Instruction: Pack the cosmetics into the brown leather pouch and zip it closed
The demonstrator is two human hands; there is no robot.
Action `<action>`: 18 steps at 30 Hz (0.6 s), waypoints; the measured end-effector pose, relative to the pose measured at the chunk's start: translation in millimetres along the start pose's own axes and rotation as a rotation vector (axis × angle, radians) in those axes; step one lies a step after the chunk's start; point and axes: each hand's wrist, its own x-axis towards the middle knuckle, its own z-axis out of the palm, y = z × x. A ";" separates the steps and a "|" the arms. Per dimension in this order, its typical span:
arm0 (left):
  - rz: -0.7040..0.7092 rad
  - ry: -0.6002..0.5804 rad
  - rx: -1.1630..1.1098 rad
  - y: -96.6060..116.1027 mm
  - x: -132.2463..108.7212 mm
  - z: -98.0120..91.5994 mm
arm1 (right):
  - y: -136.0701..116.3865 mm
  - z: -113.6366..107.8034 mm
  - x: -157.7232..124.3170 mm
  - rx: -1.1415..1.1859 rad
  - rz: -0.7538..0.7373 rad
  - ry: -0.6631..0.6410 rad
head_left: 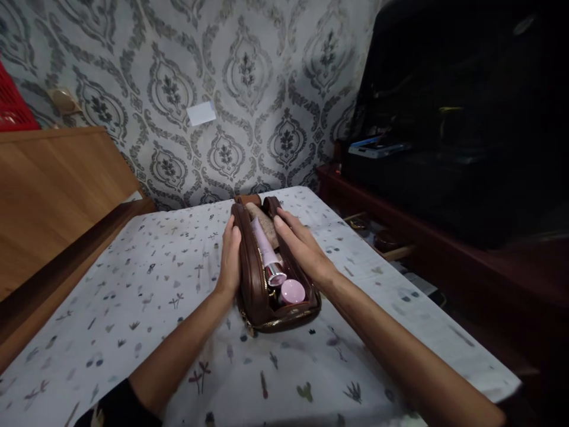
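A brown leather toiletry bag (252, 279) lies unzipped on the patterned tablecloth, its gold zipper running round the near end. My left hand (230, 258) presses along its left side, thumb near the top edge. Against the opposite side rests my right hand (306, 249), fingers stretched along the rim; together they hold the bag between them. Inside are a pale pink tube (264, 240) with a shiny silver-pink cap, a round pink-lidded jar (293, 291) at the near end, and a beige textured item (265, 224) farther back. The bag's lower contents are hidden.
White printed cloth covers the table (178, 284). A wooden panel (57, 196) rises on the left, with a red basket (15, 101) above it. On the right stand a dark red cabinet (427, 237) with an open drawer (395, 252) and a large black screen (466, 118).
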 end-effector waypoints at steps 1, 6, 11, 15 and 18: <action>0.008 0.055 -0.010 5.5 -2.6 -1.1 | 0.8 -0.7 0.1 0.013 -0.019 0.003; 0.201 0.059 0.105 34.2 -41.8 -7.5 | -2.3 -4.6 -4.3 0.091 -0.058 0.027; 0.334 -0.099 0.296 55.3 -70.6 -3.5 | -8.1 -6.9 -7.2 0.144 -0.062 0.029; 0.309 -0.046 0.328 57.5 -67.8 4.2 | -9.1 -9.1 -10.8 0.182 -0.052 0.023; 0.330 -0.046 0.325 55.1 -65.4 6.2 | -11.0 -9.8 -22.2 0.118 -0.086 0.022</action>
